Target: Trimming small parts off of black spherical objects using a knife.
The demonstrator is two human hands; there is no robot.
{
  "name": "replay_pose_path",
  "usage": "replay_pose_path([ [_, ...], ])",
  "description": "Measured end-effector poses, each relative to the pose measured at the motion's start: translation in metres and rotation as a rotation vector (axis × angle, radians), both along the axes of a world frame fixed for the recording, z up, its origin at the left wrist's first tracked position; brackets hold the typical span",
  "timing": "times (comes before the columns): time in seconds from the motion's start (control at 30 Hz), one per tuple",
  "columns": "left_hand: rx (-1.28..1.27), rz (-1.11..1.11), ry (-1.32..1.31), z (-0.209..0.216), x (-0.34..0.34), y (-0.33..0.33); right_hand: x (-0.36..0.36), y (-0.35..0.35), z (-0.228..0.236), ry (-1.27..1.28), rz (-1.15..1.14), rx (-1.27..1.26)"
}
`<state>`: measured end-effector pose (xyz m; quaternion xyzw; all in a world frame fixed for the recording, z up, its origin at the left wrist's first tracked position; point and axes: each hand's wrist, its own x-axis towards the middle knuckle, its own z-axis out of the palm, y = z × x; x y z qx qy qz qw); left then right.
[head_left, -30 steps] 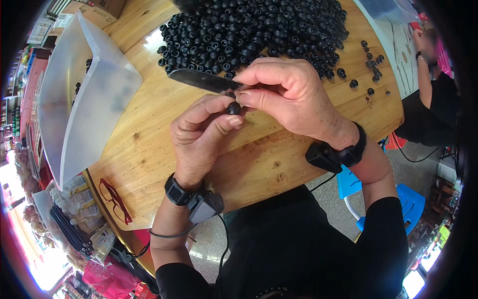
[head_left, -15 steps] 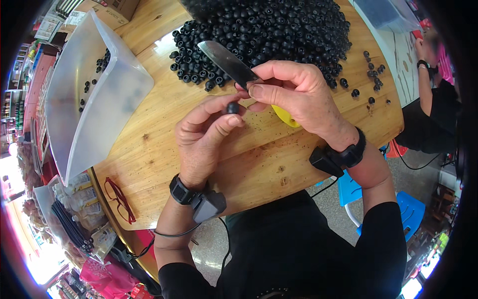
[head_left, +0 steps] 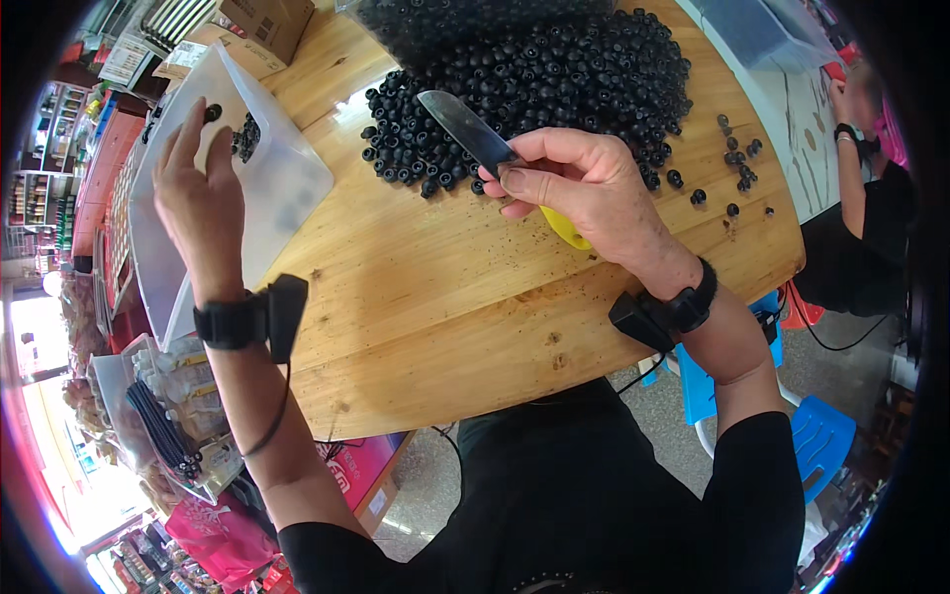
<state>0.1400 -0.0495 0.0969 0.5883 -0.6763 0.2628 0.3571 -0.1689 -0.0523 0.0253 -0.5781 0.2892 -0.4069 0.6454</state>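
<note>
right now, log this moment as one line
left hand: at translucent bin, grip on black bead unclear | right hand: holding knife | bead pile: on wooden table

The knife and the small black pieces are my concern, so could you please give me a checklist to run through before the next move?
1. Knife secure: ok; it is between the thumb and fingers of the right hand.
2. Blade tip directed away from the body: ok; it points up and left, toward the pile.
3. Left hand clear of the blade: ok; it is over at the translucent bin.
4. Black piece by the left fingertips fully released: cannot tell.
5. All pieces gathered in the pile: not ok; loose pieces lie to its right.
</note>
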Motion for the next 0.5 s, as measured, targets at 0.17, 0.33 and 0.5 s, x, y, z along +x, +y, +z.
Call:
replay_pose_path([
  [0.17,-0.152,0.007,-0.06,-0.005,-0.026,0.001,-0.004,-0.002,0.001,0.001,-0.017,0.007],
  [0.33,0.14,-0.232,0.169,-0.05,-0.087,0.033,-0.003,-0.001,0.0,-0.034,-0.012,0.012],
  [0.5,0.41,-0.154,0.218,-0.101,-0.101,0.038,-0.001,-0.007,-0.006,-0.033,-0.016,0.049],
])
